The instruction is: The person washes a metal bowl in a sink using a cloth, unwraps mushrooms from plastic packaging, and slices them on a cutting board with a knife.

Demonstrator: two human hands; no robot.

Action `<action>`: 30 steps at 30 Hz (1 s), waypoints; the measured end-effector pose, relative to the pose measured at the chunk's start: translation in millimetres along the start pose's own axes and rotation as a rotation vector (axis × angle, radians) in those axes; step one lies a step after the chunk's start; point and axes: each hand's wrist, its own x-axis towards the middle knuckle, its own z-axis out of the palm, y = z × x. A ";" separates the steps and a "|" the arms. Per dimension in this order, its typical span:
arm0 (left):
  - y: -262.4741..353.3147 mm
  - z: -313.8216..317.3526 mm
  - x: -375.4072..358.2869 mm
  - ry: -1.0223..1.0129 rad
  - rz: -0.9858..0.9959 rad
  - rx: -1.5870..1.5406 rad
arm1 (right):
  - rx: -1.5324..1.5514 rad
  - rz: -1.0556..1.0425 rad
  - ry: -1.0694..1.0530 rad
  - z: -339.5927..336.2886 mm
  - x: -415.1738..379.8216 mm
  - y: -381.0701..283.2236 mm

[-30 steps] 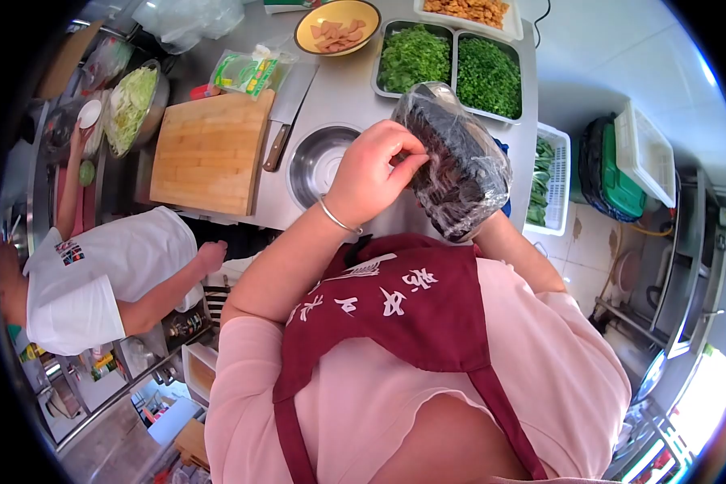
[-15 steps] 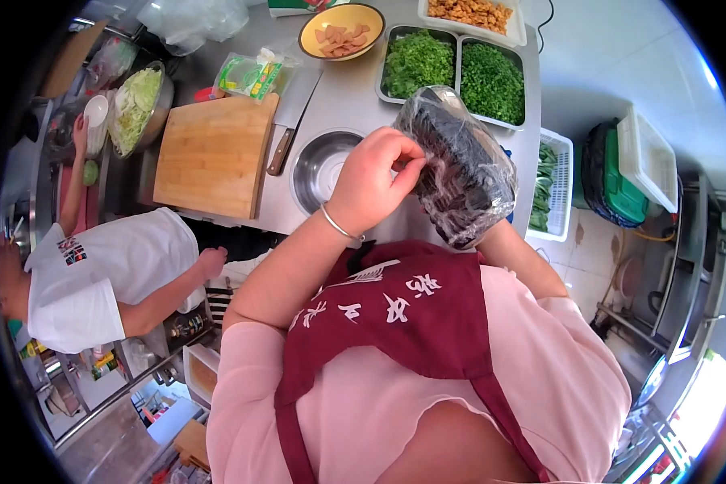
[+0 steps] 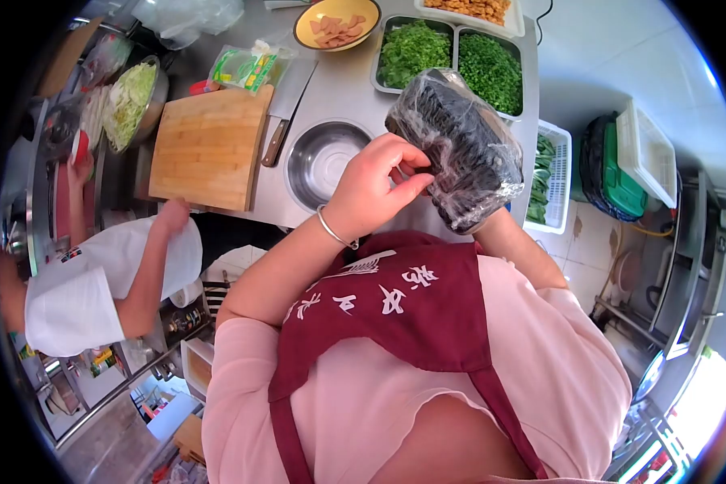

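Note:
A dark block-shaped package point(image 3: 464, 149) in clear plastic wrap is held up above the counter's near edge. My left hand point(image 3: 383, 173), with a bracelet at its wrist, pinches the loose wrap on the package's left side between thumb and fingers. Beneath the package is my right hand point(image 3: 492, 222), holding it from below; its fingers are hidden behind it. An empty-looking steel bowl point(image 3: 315, 173) sits left of the package, partly behind my left hand. Beyond the package are trays of chopped greens point(image 3: 415, 52) and finely cut green pieces point(image 3: 490, 73).
A cutting board point(image 3: 210, 149) and a knife point(image 3: 276, 143) lie on the left. Behind are a yellow bowl point(image 3: 336, 24) of pinkish slices and a packet point(image 3: 246, 68). A co-worker point(image 3: 97, 282) stands at left, one hand near the board. A crate point(image 3: 552, 181) stands right.
The package has tilted and moved slightly up, with my left hand still pinching its wrap. The co-worker's near hand has moved toward the board; the other now holds something red instead of a white dish.

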 end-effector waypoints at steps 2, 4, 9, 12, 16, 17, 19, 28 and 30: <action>-3.7 0.5 -1.0 -0.031 -0.019 0.003 | 0.002 -0.012 -0.017 0.3 0.3 0.5; -3.7 1.1 -2.3 -0.040 -0.024 0.008 | 0.012 -0.025 -0.040 -0.4 1.0 1.4; -6.2 -0.7 -1.8 0.046 -0.057 -0.022 | 0.099 -0.081 -0.162 -6.9 4.7 2.4; -8.8 -10.6 8.1 0.168 0.122 0.307 | 0.178 -0.102 -0.259 -10.6 4.2 3.8; -9.2 -15.0 12.0 0.162 0.341 0.525 | -0.271 -0.229 -0.161 -11.4 4.4 8.7; -9.2 -14.2 12.7 0.162 0.268 0.436 | -0.420 -0.281 -0.158 -11.2 6.3 8.8; -9.2 -14.6 14.0 0.163 0.196 0.348 | -0.720 -0.389 -0.129 -10.7 10.0 8.9; -15.3 -20.4 11.7 0.049 0.187 0.233 | 0.018 0.083 -0.166 9.6 -6.5 -11.8; -23.1 -22.3 8.6 0.095 0.121 0.055 | 0.134 0.136 -0.146 8.0 -4.3 -11.6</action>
